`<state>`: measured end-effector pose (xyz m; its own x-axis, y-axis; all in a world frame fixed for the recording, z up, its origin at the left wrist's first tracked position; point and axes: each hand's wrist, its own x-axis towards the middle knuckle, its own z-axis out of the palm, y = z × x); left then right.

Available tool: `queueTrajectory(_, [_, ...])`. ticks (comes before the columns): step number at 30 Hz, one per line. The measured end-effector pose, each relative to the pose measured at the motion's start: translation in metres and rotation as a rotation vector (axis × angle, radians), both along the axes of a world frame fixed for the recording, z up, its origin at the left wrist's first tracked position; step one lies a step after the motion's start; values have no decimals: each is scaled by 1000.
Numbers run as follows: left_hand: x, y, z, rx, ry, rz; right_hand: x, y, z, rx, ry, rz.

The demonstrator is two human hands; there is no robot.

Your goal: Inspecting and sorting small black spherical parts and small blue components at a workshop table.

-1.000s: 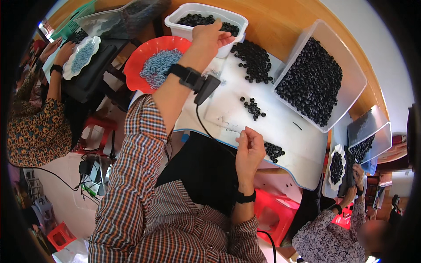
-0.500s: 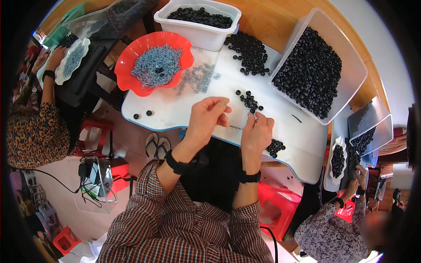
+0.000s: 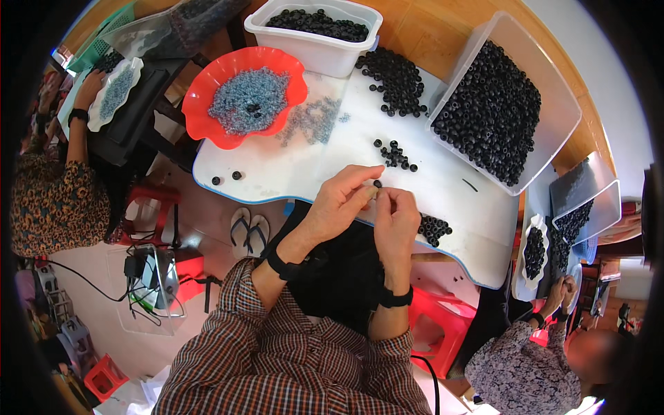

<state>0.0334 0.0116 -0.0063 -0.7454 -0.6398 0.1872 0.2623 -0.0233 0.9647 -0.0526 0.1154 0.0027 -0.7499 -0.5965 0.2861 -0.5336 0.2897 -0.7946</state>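
Observation:
In front of my chest, over the table's near edge, my left hand (image 3: 340, 199) and my right hand (image 3: 396, 220) meet at the fingertips. A small round black piece (image 3: 377, 184) shows between the left index finger and thumb. The right thumb and fingers are pinched right beside it; what they grip is hidden. Just beyond the hands lies a small group of round black pieces (image 3: 397, 158) on the white table (image 3: 332, 166). Close to the right hand, another cluster of black pieces (image 3: 434, 229) lies near the edge.
A red scalloped bowl (image 3: 197, 114) holds small translucent pieces, with more scattered beside it. Behind stand a white tub (image 3: 308, 48) and, right, a tilted clear bin (image 3: 560, 117), both with black pieces. A thin black strip (image 3: 469, 185) lies nearby. People work at both sides.
My hands have come together, the left moving right and slightly down toward the right. A black piece now shows between the fingertips, where a thin dark item showed before.

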Motion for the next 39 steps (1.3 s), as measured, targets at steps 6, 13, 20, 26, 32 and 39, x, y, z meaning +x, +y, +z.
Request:
queueTrajectory(6, [10, -8, -2, 124, -12, -188, 6, 7, 8, -126, -611, 96])
queueTrajectory(13, [6, -8, -5, 321, -54, -56, 13, 5, 10, -70, -512, 68])
queueTrajectory(20, [10, -11, 2, 405, -58, 29, 13, 5, 4, -163, -521, 46])
queueTrajectory(26, [-13, -16, -1, -367, -195, 376, 15, 4, -1, -156, -482, 65])
queueTrajectory(32, [-23, -15, -8, -537, -200, 416, 3, 5, -14, -142, -286, -46])
queueTrajectory(39, [-2, -9, -7, -38, -190, 305, -21, -12, -12, 60, 240, -153])
